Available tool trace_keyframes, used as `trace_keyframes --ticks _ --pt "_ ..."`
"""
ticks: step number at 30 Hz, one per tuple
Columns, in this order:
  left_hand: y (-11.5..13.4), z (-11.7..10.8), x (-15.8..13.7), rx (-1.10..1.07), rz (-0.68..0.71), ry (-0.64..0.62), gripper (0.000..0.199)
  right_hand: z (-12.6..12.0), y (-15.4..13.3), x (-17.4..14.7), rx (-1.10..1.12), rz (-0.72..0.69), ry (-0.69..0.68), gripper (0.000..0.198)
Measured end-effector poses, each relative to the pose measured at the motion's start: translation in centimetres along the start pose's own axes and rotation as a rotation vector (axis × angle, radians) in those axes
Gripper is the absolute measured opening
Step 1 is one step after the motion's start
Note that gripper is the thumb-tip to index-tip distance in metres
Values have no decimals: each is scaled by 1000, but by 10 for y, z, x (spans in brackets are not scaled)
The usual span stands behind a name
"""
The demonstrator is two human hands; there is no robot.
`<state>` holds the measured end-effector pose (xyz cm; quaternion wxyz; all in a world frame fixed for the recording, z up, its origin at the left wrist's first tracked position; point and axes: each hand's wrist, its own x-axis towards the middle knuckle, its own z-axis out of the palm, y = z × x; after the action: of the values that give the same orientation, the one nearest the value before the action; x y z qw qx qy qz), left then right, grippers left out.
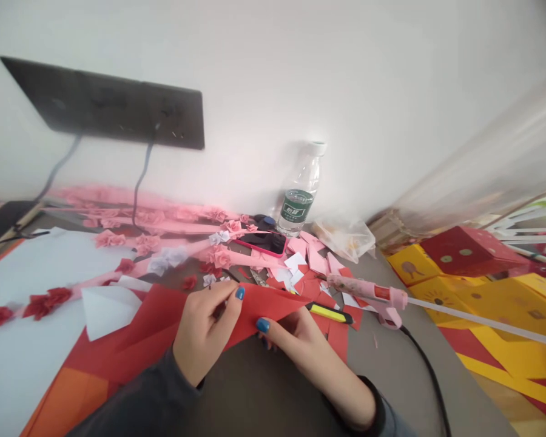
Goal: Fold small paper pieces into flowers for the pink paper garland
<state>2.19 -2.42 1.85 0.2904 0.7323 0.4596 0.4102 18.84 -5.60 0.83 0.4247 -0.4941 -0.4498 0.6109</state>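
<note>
Above the grey table I hold a piece of red paper [255, 301] between both hands. My left hand [207, 328] pinches its left part with thumb and fingers. At its lower right edge, my right hand [295, 340] grips it, thumb on the near side and the other fingers mostly hidden behind. Behind the right hand lies a yellow and black utility knife [330, 312] among red and white paper scraps. More red sheets [150, 328] lie under and left of my left forearm, with a folded white paper [111, 306] on them.
Pink branches with paper flowers [148, 244] stretch across the back left. A phone [266, 243], a water bottle [300, 191] and a plastic bag [346, 237] stand or lie near the wall. At right are a pink glue gun [366, 291], its black cord, and yellow and red boxes [477, 255].
</note>
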Motion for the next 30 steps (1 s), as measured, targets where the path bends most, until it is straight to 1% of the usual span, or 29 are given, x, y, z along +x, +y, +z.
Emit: trace_keyframes --ticks 3,6,9,13,17,21,23,27,30 --pt "-1 1 -1 -20 38 20 30 5 -2 1 34 -106 67 39" --pt "-5 1 -1 -43 40 -9 34 4 -6 4 47 -163 76 37" --pt "-8 1 0 -47 30 -12 38 1 -6 7 38 -212 81 37" --pt "-8 0 1 -48 29 -16 43 -2 -2 8 -12 -271 123 46" --pt "-5 0 1 -72 32 -59 42 -6 1 9 -97 -343 174 57" --pt "-5 -1 2 -43 51 -24 40 -10 -1 11 -62 -386 268 50" --pt "-7 0 1 -20 72 1 38 -12 -2 12 -36 -396 306 49" --pt "-10 1 0 29 143 54 30 -13 -1 13 10 -377 277 49" --pt "-9 0 0 65 192 30 32 -13 4 14 53 -361 275 47"
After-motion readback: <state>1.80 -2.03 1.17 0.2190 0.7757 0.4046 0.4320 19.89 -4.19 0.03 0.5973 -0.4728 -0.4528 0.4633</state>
